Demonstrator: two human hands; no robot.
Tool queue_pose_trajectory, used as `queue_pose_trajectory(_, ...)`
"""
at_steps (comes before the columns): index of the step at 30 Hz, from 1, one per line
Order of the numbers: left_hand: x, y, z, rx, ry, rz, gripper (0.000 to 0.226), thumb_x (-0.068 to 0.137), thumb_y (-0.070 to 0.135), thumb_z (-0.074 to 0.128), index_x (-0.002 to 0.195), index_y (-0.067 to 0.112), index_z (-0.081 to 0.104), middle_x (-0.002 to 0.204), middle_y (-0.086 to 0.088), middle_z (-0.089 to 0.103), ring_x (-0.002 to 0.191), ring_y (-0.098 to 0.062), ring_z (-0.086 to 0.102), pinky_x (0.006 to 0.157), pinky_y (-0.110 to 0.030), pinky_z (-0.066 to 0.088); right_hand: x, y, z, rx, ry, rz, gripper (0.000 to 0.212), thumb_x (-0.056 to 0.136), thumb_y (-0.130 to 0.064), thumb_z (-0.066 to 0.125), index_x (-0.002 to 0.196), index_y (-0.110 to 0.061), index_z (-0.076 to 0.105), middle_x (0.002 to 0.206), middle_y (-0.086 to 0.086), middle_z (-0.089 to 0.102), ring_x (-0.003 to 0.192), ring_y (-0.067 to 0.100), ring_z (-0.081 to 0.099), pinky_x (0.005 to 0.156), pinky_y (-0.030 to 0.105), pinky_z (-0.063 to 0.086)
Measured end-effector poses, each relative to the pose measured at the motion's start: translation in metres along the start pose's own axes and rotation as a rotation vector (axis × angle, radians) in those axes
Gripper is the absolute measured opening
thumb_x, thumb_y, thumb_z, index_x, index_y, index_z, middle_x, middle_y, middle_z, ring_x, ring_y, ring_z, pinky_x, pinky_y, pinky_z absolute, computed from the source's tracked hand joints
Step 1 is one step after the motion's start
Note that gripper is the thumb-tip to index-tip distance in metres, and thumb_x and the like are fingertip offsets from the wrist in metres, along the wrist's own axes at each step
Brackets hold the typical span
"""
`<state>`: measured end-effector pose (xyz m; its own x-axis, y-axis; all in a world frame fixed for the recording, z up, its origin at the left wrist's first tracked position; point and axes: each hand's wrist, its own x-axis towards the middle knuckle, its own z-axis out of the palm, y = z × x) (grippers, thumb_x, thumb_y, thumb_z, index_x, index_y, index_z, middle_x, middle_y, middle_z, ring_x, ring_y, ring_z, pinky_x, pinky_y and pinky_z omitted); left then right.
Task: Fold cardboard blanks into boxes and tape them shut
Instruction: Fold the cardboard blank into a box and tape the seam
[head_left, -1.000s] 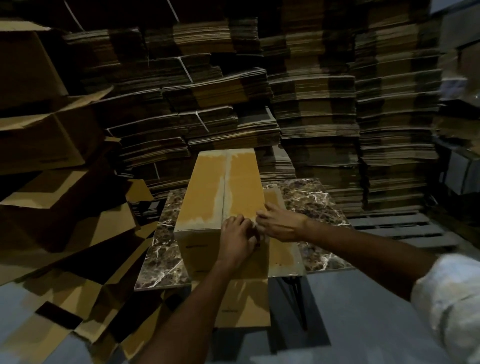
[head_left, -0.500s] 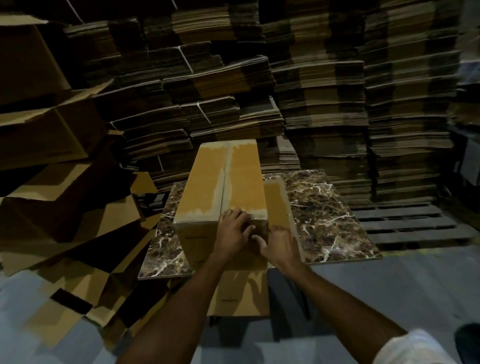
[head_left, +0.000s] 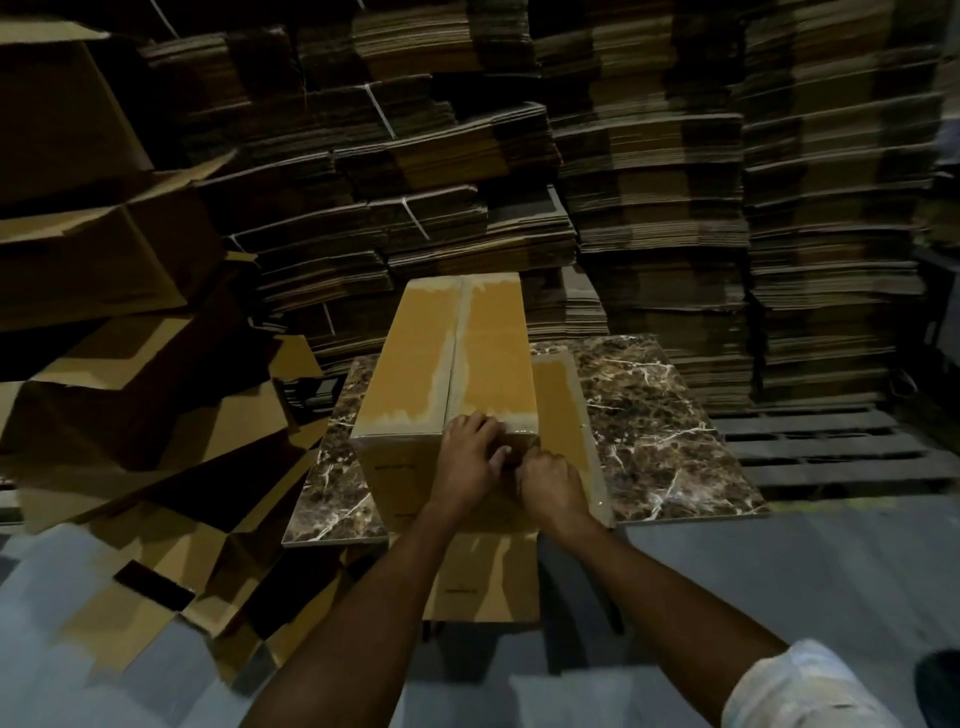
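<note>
A long folded cardboard box (head_left: 452, 364) lies on a marble-patterned slab (head_left: 649, 426), its top flaps closed with a seam down the middle. My left hand (head_left: 467, 462) presses flat on the box's near top corner. My right hand (head_left: 550, 480) is closed against the near end face just right of the left hand; whether it pinches tape I cannot tell. A flat strip of cardboard (head_left: 566, 431) lies along the box's right side. Another cardboard piece (head_left: 483, 577) hangs below the slab's near edge.
Tall stacks of flat cardboard blanks (head_left: 649, 208) fill the back wall. Opened boxes and loose blanks (head_left: 130, 415) are heaped on the left. A wooden pallet (head_left: 831, 447) lies on the floor at the right. Grey floor (head_left: 779, 571) surrounds me.
My right hand came off the box's top edge and dropped to the near end face beside the left hand. The left hand stayed on the corner. The view shifted slightly.
</note>
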<state>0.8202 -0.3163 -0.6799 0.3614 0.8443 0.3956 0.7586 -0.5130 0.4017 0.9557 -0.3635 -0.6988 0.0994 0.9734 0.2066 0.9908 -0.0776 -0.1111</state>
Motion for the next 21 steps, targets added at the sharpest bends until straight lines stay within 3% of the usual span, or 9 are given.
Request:
queue_pose_trajectory(4, 0.0, -0.002, 0.002, -0.003, 0.004, -0.009, 0.033, 0.094, 0.032, 0.065, 0.125, 0.02, 0.062, 0.128, 0.0, 0.054, 0.12, -0.021, 0.043, 0.107, -0.039, 0.035, -0.004, 0.012, 0.001, 0.166, 0.105, 0.093, 0.036, 0.099, -0.045, 0.053, 0.1, -0.011, 0.066, 0.087, 0.008, 0.072, 0.078, 0.025, 0.07, 0.062, 0.031, 0.048)
queue_pose_trajectory(7, 0.0, 0.0, 0.006, -0.008, 0.044, -0.011, 0.032, 0.093, 0.032, 0.067, 0.122, 0.019, 0.064, 0.123, 0.001, 0.056, 0.117, -0.02, 0.043, 0.104, -0.038, 0.036, -0.002, 0.023, 0.005, 0.217, 0.147, 0.083, 0.045, 0.096, -0.054, 0.058, 0.105, -0.01, 0.062, 0.088, 0.01, 0.069, 0.079, 0.027, 0.068, 0.062, 0.032, 0.047)
queue_pose_trajectory(13, 0.002, -0.003, 0.009, 0.013, 0.074, 0.031, 0.03, 0.089, 0.029, 0.072, 0.115, 0.017, 0.065, 0.114, 0.0, 0.057, 0.108, -0.024, 0.048, 0.096, -0.044, 0.043, 0.002, 0.026, 0.016, 0.384, 0.165, 0.028, 0.037, 0.099, -0.041, 0.055, 0.108, -0.006, 0.063, 0.098, 0.014, 0.068, 0.093, 0.031, 0.064, 0.075, 0.039, 0.052)
queue_pose_trajectory(18, 0.001, -0.002, 0.007, 0.042, 0.041, 0.008, 0.036, 0.09, 0.029, 0.071, 0.124, 0.018, 0.064, 0.126, 0.001, 0.057, 0.118, -0.022, 0.046, 0.102, -0.043, 0.041, -0.001, 0.026, 0.026, 0.37, 0.246, -0.017, 0.026, 0.099, -0.027, 0.057, 0.106, -0.003, 0.064, 0.095, 0.018, 0.068, 0.089, 0.034, 0.065, 0.072, 0.041, 0.053)
queue_pose_trajectory(21, -0.013, 0.008, 0.013, 0.077, 0.157, -0.032, 0.039, 0.089, 0.025, 0.073, 0.126, 0.015, 0.064, 0.132, -0.003, 0.056, 0.126, -0.023, 0.044, 0.108, -0.04, 0.035, 0.003, 0.038, 0.032, 0.575, 0.172, -0.004, 0.025, 0.095, -0.026, 0.058, 0.108, -0.005, 0.064, 0.096, 0.017, 0.067, 0.089, 0.032, 0.062, 0.073, 0.038, 0.052)
